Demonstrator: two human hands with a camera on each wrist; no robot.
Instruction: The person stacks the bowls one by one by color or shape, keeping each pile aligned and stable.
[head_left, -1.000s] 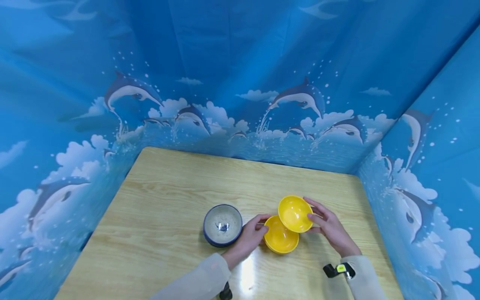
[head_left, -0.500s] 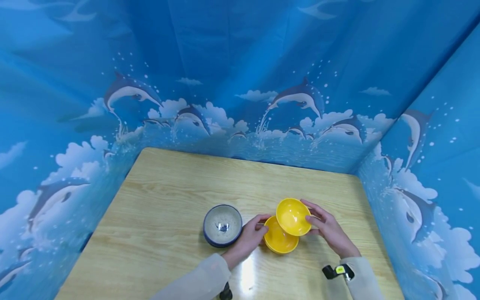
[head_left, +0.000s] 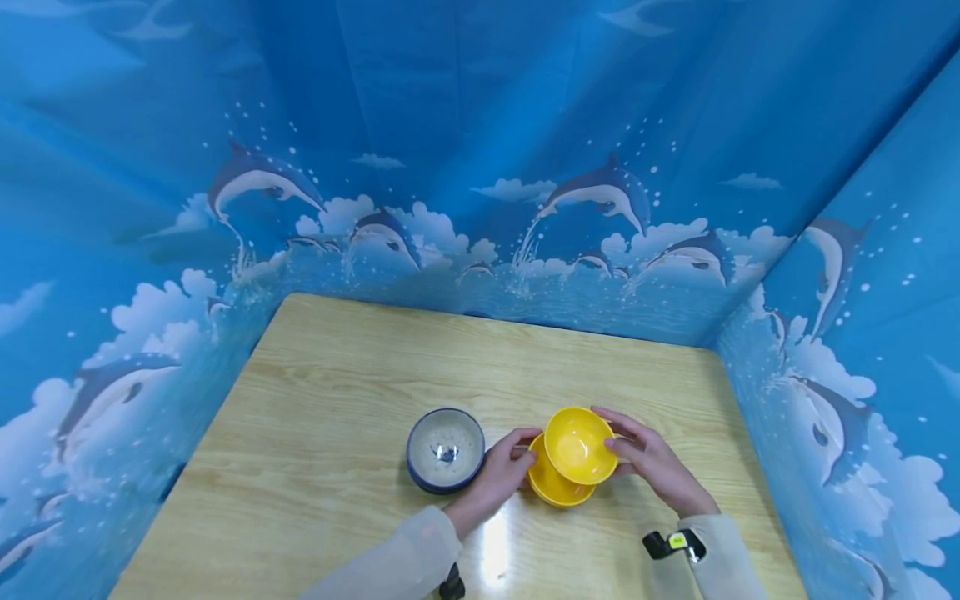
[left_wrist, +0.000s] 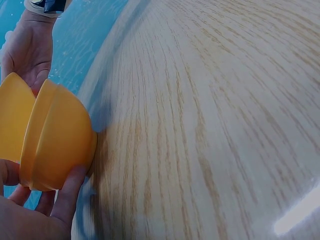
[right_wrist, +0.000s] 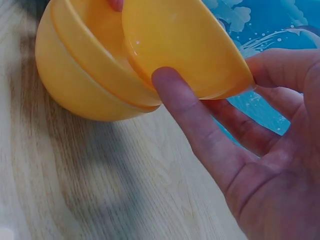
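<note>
My left hand (head_left: 501, 468) grips the left rim of a lower yellow bowl (head_left: 558, 493) on the table, thumb at the rim and fingers around its outer wall. That bowl shows a ridge just below its rim in the left wrist view. With my right hand (head_left: 660, 467) I pinch a second yellow bowl (right_wrist: 185, 45) by its right side, thumb on the inside and fingers behind. The second bowl is tilted and overlaps the lower bowl's opening, hiding its far part. Left of my left hand stands a grey-white bowl (head_left: 446, 448) with a dark blue rim.
Everything stands on a light wood-grain table (head_left: 337, 375). A blue curtain (head_left: 450, 167) printed with dolphins surrounds its back and sides. Black wrist devices (head_left: 675, 543) sit at my sleeves. A bright light reflection lies on the tabletop near the front.
My right hand has moved left and toward me with the upper yellow bowl, which now covers more of the lower one. My left hand and the grey-white bowl have stayed put.
</note>
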